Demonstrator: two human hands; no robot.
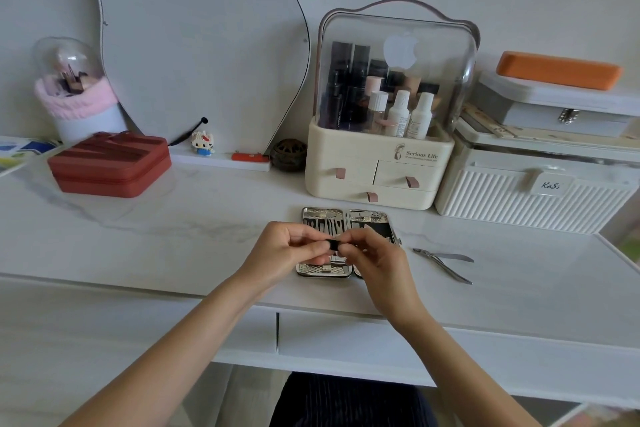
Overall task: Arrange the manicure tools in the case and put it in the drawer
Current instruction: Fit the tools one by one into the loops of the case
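Case of manicure tools lay open and flat on the white bench, partly hidden behind both hands. Left hand and right hand met just above it, their fingers pinched on a small black piece. Steel nippers lay just right of the case, before a cream cosmetics organizer.

- "Serious Life" printed in dark letters on the cream front of the cosmetics organizer, beside a small figure logo; smaller line beneath too tiny to read.
- White apple logo on the clear cover of that organizer.
- "KaSi" handwritten on a white label on the ribbed white storage box.
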